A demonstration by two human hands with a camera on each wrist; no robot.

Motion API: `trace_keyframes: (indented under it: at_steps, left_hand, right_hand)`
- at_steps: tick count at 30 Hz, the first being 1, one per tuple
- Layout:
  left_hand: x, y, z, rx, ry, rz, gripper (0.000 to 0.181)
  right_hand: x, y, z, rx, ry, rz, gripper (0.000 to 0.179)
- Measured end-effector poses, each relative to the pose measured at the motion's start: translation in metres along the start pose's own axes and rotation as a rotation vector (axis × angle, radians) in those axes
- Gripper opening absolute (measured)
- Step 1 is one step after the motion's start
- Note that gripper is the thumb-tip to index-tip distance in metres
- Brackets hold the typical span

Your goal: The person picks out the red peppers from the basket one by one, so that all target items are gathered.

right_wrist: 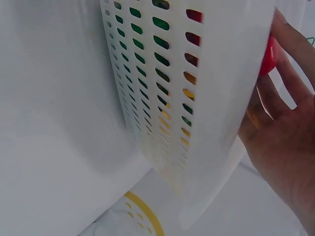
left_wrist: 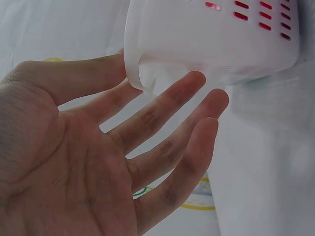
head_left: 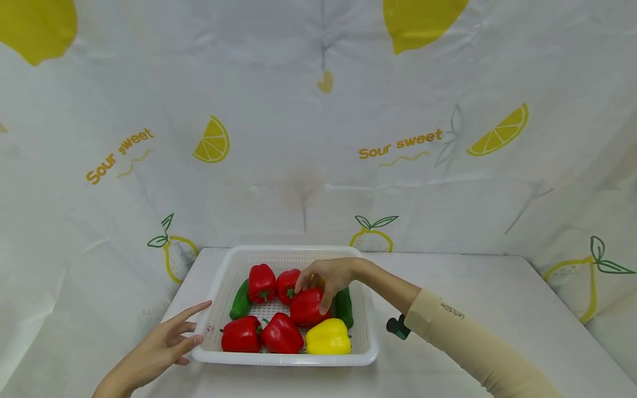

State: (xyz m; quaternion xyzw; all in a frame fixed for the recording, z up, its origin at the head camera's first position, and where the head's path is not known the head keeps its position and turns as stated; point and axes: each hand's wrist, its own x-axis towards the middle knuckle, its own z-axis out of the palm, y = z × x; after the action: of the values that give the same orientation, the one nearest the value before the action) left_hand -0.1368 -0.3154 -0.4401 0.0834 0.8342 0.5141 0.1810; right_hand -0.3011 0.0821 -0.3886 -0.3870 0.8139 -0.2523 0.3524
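- Five red bell peppers (head_left: 282, 334) lie in the white basket (head_left: 286, 359).
- My right grip (head_left: 329, 275) holds one red pepper (head_left: 305, 310), just beyond the yellow bell pepper (head_left: 328, 337).
- My left grip (head_left: 160, 347), fingers loosely spread, is at the basket's left rim.

right arm, lower right of the frame: beige sleeve (head_left: 478, 342), fairly close-fitting | cuff (head_left: 420, 309): same beige, ends on the forearm | marking: small dark lettering (head_left: 452, 310), upside down, near the cuff | fabric: light creases towards the bottom edge | left hand (head_left: 158, 347), lower left: bare, slender fingers | right hand (head_left: 332, 275), lower centre: bare
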Motion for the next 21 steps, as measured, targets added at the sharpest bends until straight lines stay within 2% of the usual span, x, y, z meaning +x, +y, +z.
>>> trace_keyframes:
  at_steps: [12,17,21]
  left_hand:
    - [0.000,0.001,0.001,-0.007,-0.007,0.008,0.072]
    - [0.000,0.001,0.001,-0.004,-0.003,0.010,0.072]
    - [-0.001,0.000,0.001,-0.007,-0.007,0.012,0.072]
  right_hand:
    - [-0.004,0.002,-0.001,0.002,-0.023,0.006,0.058]
    - [-0.005,0.007,0.000,0.053,-0.072,-0.035,0.061]
    - [-0.006,0.010,0.001,0.094,-0.081,-0.070,0.061]
